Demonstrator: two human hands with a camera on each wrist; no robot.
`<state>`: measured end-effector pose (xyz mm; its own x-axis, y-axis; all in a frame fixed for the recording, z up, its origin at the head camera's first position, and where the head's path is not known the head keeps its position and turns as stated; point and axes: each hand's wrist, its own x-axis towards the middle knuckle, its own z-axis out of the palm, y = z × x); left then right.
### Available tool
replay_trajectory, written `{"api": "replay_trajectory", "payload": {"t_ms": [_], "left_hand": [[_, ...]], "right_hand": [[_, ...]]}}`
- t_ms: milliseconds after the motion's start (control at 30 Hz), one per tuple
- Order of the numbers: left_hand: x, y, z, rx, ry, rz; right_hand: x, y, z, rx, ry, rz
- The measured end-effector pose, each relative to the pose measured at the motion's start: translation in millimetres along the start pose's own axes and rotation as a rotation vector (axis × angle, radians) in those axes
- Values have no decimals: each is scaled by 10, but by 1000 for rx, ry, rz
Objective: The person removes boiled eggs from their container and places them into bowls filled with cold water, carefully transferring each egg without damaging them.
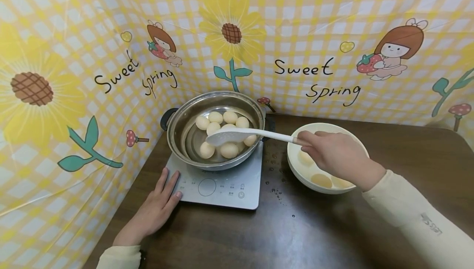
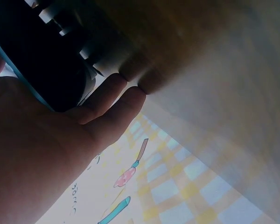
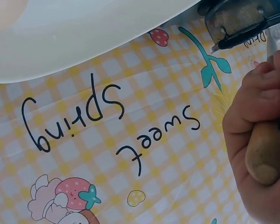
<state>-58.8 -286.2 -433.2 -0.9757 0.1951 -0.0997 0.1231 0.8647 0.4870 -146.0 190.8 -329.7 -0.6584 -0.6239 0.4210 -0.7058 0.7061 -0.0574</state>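
Observation:
My right hand (image 1: 338,154) grips the wooden handle end of a white slotted spoon (image 1: 266,134) above a bowl. The spoon's perforated head reaches left over a steel pot (image 1: 178,137), overlapping several pale eggs (image 1: 229,150) inside it. In the right wrist view, the rounded wooden handle end (image 3: 263,161) sticks out of my curled fingers. My left hand (image 1: 153,211), fingers extended, rests at the left front corner of a silver induction cooker (image 1: 237,178) under the pot. The left wrist view shows that hand (image 2: 46,140) beside the cooker's dark underside.
Right of the cooker stands a cream bowl (image 1: 293,166) with several eggs (image 1: 321,180), partly covered by my right arm. Water drops (image 1: 274,191) dot the brown table (image 1: 281,240) between them. A yellow checked cloth (image 1: 296,34) rises behind and to the left. Black handles (image 1: 168,119) jut from the pot.

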Motion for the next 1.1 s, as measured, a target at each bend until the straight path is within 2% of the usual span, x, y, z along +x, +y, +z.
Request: {"api": "replay_trajectory", "payload": {"t_ms": [500, 800, 1100], "left_hand": [[-5, -6, 4, 2, 4, -2], [7, -2, 1, -9, -9, -2], [-3, -1, -4, -8, -9, -3]], "right_hand": [[-8, 8, -63, 14, -6, -71], [27, 21, -112, 29, -77, -91], [158, 22, -249, 60, -213, -25]]}}
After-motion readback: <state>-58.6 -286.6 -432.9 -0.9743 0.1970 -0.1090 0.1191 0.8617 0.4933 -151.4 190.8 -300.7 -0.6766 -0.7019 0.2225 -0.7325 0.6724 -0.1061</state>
